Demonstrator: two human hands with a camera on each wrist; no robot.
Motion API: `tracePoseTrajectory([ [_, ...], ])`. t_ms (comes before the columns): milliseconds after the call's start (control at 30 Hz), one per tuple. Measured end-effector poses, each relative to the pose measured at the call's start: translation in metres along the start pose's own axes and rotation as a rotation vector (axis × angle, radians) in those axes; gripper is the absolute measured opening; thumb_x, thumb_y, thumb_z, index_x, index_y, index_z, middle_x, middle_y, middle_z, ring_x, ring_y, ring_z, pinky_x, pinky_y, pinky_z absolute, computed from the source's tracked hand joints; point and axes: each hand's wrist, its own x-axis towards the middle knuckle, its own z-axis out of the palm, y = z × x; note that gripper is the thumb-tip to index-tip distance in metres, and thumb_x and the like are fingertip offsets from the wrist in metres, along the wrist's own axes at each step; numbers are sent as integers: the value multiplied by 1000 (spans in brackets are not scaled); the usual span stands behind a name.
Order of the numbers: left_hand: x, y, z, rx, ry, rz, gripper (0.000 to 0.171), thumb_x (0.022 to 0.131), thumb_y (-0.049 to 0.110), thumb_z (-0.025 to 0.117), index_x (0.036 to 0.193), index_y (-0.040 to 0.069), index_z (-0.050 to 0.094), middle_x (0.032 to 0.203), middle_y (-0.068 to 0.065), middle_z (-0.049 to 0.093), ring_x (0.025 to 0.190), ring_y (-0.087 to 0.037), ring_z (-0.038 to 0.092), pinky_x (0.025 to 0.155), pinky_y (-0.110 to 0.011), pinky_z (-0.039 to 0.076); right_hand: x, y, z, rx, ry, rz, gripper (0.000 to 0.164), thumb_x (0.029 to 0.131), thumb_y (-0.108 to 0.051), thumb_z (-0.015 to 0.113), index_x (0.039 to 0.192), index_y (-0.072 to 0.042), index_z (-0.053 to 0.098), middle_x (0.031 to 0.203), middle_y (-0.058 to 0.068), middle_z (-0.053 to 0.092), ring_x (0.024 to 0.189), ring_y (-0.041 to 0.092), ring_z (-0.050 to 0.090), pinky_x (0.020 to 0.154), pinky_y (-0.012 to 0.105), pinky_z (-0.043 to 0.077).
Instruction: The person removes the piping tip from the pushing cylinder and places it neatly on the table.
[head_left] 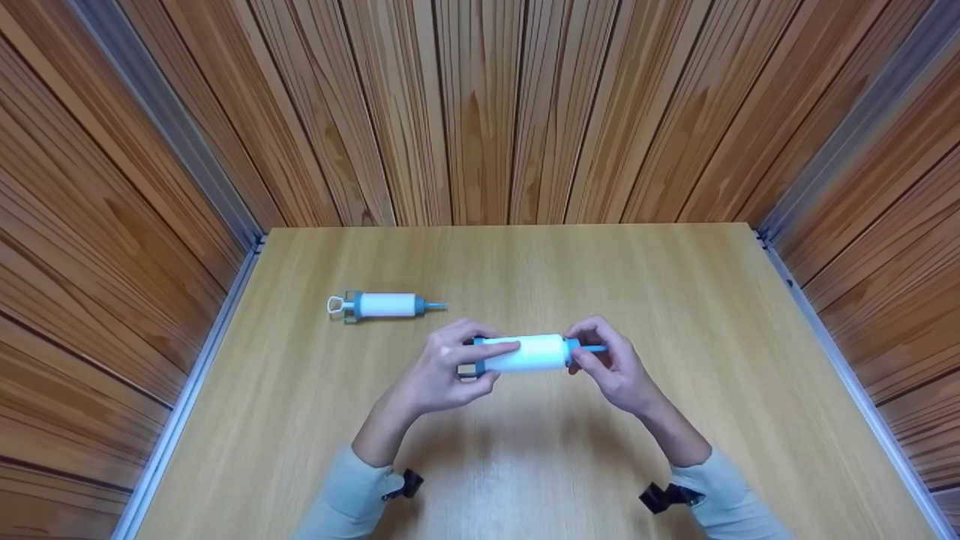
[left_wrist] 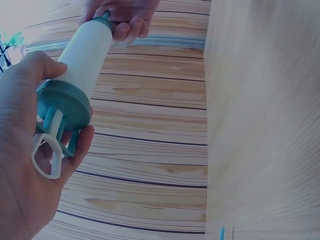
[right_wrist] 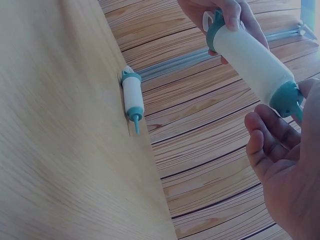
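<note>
A large syringe (head_left: 531,353) with a white barrel, teal end caps and a thin teal nozzle is held level over the table between both hands. My left hand (head_left: 455,367) grips its plunger end, the thumb on the barrel in the left wrist view; a white ring handle (left_wrist: 46,156) stands out there, near the palm. At the other end my right hand (head_left: 609,365) pinches the teal front cap (right_wrist: 286,98) by the nozzle between thumb and fingers. A second syringe (head_left: 388,305) of the same look lies on the table, behind and left of the hands, nozzle pointing right.
The wooden table (head_left: 675,285) has wood-plank panels (head_left: 480,112) at its back and on both sides. Metal rails (head_left: 187,405) run along the side edges. A small black device (head_left: 405,484) sits at the left wrist, another (head_left: 667,496) at the right.
</note>
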Motion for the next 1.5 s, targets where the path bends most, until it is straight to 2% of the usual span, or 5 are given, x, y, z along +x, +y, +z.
tracePoseTrajectory([
  [333, 1, 0, -2, -6, -21, -18, 45, 93, 11, 89, 137, 15, 82, 130, -15, 79, 118, -32, 75, 91, -35, 67, -1, 4, 0, 3, 3, -24, 28, 102, 19, 56, 129, 11, 57, 121, -13, 67, 97, 6, 69, 81, 23, 63],
  [700, 1, -1, 1, 23, -6, -8, 44, 91, 8, 90, 134, 13, 84, 126, -15, 81, 111, -30, 75, 83, -31, 64, -1, 7, 0, 54, -12, -88, 35, 95, 23, 57, 130, 16, 54, 125, -8, 65, 101, 6, 69, 82, 25, 65],
  [900, 1, -2, 0, 17, -16, -14, 44, 93, 11, 89, 136, 14, 83, 129, -15, 80, 114, -30, 75, 86, -33, 66, 1, 5, 0, 38, 5, -52, 29, 100, 19, 51, 128, 14, 55, 122, -11, 66, 98, 5, 69, 80, 22, 64],
  [1100, 0, -1, 0, 17, -16, -11, 45, 91, 9, 90, 136, 14, 83, 128, -15, 80, 113, -30, 75, 85, -32, 65, 1, 4, 2, 6, 27, -5, 22, 105, 18, 53, 126, 12, 57, 119, -14, 67, 95, 5, 69, 76, 20, 63],
  [1500, 1, -1, 0, 1, -14, -10, 45, 91, 8, 89, 136, 13, 83, 127, -16, 80, 113, -31, 75, 86, -33, 65, 0, 5, 1, 49, 22, -51, 27, 97, 22, 55, 123, 14, 51, 117, -13, 67, 95, 4, 68, 78, 22, 62],
])
